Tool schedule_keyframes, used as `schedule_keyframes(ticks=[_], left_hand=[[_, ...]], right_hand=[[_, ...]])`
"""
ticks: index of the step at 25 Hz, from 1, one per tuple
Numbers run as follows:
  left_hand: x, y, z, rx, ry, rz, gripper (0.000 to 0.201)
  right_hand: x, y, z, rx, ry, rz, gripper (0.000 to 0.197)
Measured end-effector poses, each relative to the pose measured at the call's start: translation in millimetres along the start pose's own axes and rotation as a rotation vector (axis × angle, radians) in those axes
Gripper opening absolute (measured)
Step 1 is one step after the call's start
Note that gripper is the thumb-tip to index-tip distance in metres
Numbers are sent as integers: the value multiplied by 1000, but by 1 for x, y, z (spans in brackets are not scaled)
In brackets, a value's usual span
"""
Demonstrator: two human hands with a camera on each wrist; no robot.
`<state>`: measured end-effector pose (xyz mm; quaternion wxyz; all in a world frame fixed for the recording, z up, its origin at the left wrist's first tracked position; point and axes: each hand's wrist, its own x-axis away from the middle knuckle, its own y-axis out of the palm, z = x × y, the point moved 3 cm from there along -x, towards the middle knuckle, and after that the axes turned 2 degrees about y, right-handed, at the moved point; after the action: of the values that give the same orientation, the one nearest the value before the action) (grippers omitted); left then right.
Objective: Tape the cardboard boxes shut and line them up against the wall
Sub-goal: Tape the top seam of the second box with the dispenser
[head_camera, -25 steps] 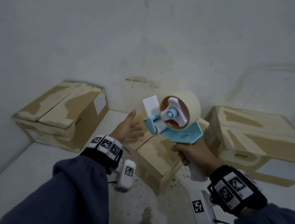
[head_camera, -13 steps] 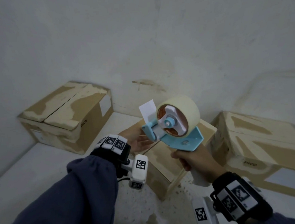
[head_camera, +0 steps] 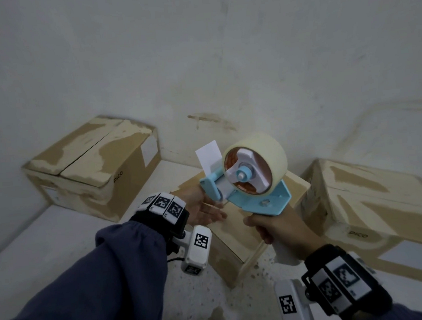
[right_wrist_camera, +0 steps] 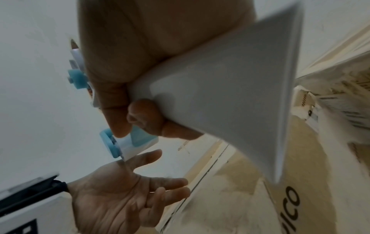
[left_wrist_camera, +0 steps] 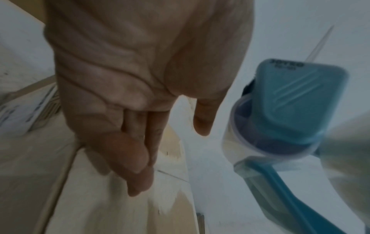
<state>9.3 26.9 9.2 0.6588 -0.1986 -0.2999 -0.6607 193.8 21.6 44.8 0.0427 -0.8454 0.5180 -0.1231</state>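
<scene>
Three cardboard boxes sit by the wall: left box, middle box, right box. Your right hand grips the tape dispenser by its handle above the middle box. Your left hand is spread, palm up, just under the dispenser's front end.

Head view: high, looking forward and down at a wall corner, three boxes, both forearms. Left wrist view: close along the left hand, blurred. Right wrist view: close under the tape gun handle. All three share the left hand and the tape gun.
</scene>
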Motion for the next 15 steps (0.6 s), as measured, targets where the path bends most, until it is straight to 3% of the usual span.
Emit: schedule_keyframes(ticks=[5, 8, 11, 15], left_hand=[[5, 1, -2, -28, -25, -71, 46], [3, -1, 1, 82, 57, -53, 29], [1, -5, 5, 187, 170, 52, 16], [-7, -21, 17, 12, 249, 223, 10]], right_hand=[[1, -2, -2, -21, 3, -4, 25], [1, -3, 0, -45, 14, -11, 24], [2, -3, 1, -23, 2, -16, 22], [4, 3, 6, -12, 2, -24, 22]])
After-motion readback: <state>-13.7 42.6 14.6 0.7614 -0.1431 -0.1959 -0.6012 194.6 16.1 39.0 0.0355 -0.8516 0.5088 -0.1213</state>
